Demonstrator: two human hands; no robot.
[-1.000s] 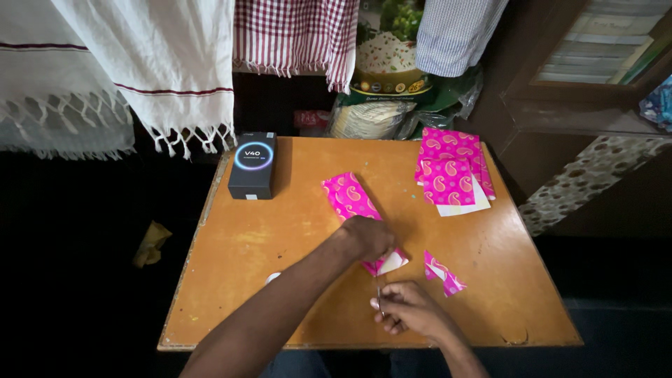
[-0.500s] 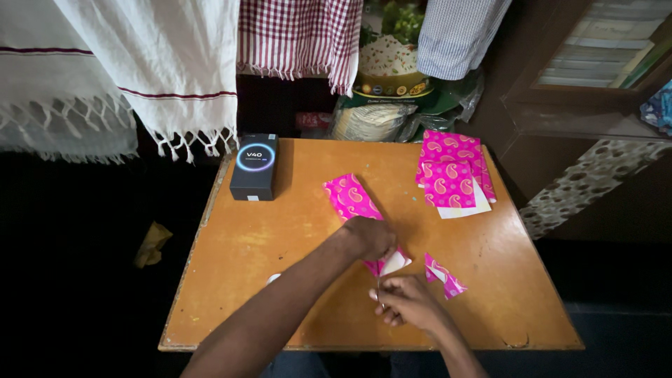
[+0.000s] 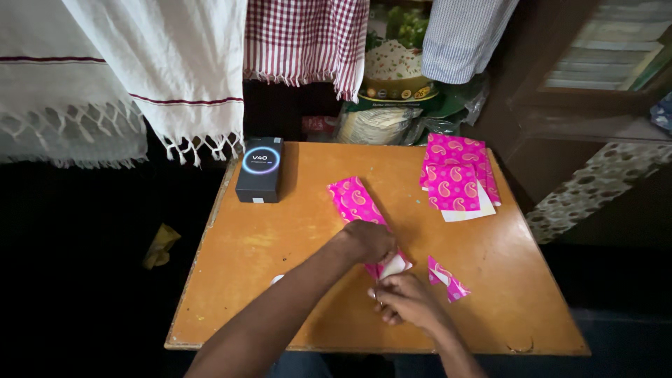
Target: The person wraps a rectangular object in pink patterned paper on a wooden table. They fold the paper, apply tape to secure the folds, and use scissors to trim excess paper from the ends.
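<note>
left hand (image 3: pixel 369 241) presses flat on pink paper strip (image 3: pixel 364 213); right hand (image 3: pixel 404 302), fingers curled shut just below it, contents not discernible; pink scrap (image 3: pixel 446 278) beside fingers.

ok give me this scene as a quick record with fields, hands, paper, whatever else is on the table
left hand: left hand presses down on the long pink patterned paper strip
right hand: right hand at the strip's near end, fingers curled; what it grips cannot be made out
scrap: small pink offcut right of the hands
stack: pink paper sheets at the far right corner
box: dark box at the far left edge
surface: orange wooden table
behind: fringed cloths hanging
</note>
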